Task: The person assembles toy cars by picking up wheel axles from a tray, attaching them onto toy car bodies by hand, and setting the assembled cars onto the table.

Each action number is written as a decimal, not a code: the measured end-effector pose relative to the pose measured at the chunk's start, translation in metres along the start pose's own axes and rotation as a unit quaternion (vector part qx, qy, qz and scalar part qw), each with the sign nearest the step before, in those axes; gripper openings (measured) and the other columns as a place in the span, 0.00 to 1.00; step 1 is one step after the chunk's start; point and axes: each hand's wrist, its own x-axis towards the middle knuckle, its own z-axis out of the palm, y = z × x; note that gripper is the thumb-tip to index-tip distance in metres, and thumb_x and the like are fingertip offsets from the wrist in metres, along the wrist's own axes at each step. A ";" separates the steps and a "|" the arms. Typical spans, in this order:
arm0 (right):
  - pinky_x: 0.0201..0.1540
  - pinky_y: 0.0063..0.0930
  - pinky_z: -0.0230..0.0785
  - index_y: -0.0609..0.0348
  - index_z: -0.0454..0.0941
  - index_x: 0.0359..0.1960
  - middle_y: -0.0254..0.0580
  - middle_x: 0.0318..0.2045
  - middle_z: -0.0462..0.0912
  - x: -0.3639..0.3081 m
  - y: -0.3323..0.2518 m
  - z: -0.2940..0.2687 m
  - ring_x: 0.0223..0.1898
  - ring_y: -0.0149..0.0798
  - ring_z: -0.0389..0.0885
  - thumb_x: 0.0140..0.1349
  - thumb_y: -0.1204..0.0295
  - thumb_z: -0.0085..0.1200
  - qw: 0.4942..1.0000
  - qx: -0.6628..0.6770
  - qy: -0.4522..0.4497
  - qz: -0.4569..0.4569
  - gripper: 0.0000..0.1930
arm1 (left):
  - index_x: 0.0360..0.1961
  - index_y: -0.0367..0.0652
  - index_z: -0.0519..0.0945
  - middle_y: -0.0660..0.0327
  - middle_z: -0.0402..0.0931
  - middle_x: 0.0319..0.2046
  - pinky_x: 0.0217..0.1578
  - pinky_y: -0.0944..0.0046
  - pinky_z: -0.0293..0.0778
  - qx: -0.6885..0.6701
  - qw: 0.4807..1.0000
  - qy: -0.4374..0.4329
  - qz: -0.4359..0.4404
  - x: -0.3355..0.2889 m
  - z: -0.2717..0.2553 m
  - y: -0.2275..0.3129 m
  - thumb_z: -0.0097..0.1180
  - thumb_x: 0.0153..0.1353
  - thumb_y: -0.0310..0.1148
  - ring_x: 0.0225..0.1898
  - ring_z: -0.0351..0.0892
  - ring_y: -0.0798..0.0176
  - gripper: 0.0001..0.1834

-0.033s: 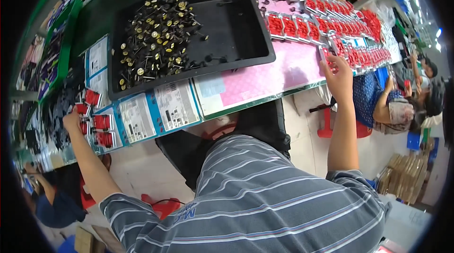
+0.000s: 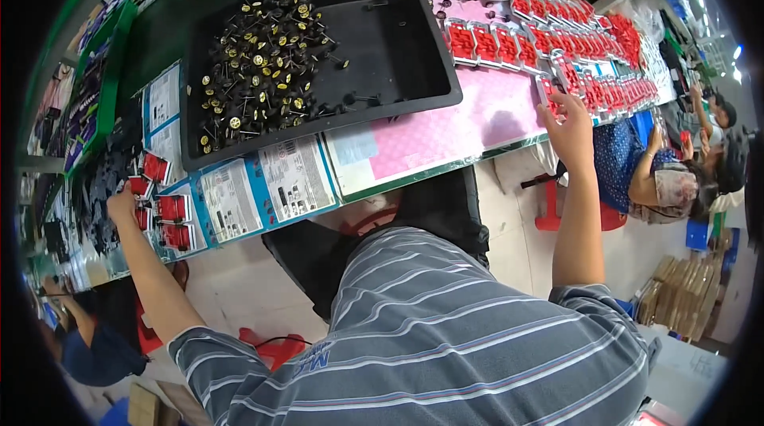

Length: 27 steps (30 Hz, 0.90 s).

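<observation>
Left hand [image 2: 122, 205]: far left of frame, fingertips at a small cluster of red packs [image 2: 173, 208] with pale edges. Fingers curled in; can't tell if it grips one, the view is too small there.

Right hand [image 2: 571, 127]: right of centre, fingers bent, narrow gap between thumb and index. Fingertips are at a red pack [image 2: 545, 90] with a silvery rim, at the left end of the lowest row. Can't tell whether it's pinched or just touched.

Rows of red packs [image 2: 497, 45] fill the upper right, lined up side by side, with a loose red pile [image 2: 625, 37] at their right end. Pink sheet [image 2: 465, 119] lies in front of the rows.

Black tray [image 2: 370, 40] sits upper centre, tilted in frame. Black parts with yellow faces and metal pins [image 2: 259, 64] heap in its left half; a few lie apart to the right. Printed sheets [image 2: 296, 177] run along the table edge below the tray. Co-worker in a dotted blue top [image 2: 614, 159] at right of frame.
</observation>
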 end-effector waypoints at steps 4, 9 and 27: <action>0.52 0.43 0.74 0.64 0.81 0.49 0.57 0.48 0.81 -0.005 0.060 0.016 0.47 0.55 0.81 0.52 0.66 0.70 0.989 -0.140 0.022 0.031 0.23 | 0.43 0.23 0.83 0.31 0.80 0.46 0.55 0.47 0.74 0.025 0.999 0.026 0.040 -0.021 -0.023 0.026 0.60 0.57 0.62 0.53 0.80 0.34 0.41; 0.55 0.49 0.70 0.66 0.82 0.42 0.60 0.44 0.80 -0.013 0.078 0.038 0.49 0.60 0.78 0.53 0.64 0.70 0.974 -0.211 0.071 0.047 0.20 | 0.47 0.25 0.82 0.33 0.80 0.48 0.55 0.45 0.73 0.055 0.995 0.058 0.060 -0.076 -0.058 0.059 0.56 0.60 0.60 0.53 0.79 0.34 0.39; 0.43 0.32 0.74 0.65 0.79 0.48 0.42 0.38 0.85 0.004 -0.008 0.002 0.36 0.36 0.83 0.55 0.66 0.71 0.980 0.128 0.096 0.115 0.22 | 0.45 0.37 0.79 0.61 0.76 0.39 0.48 0.71 0.69 -0.562 0.791 -0.052 0.235 -0.476 -0.104 0.222 0.54 0.70 0.32 0.41 0.74 0.71 0.10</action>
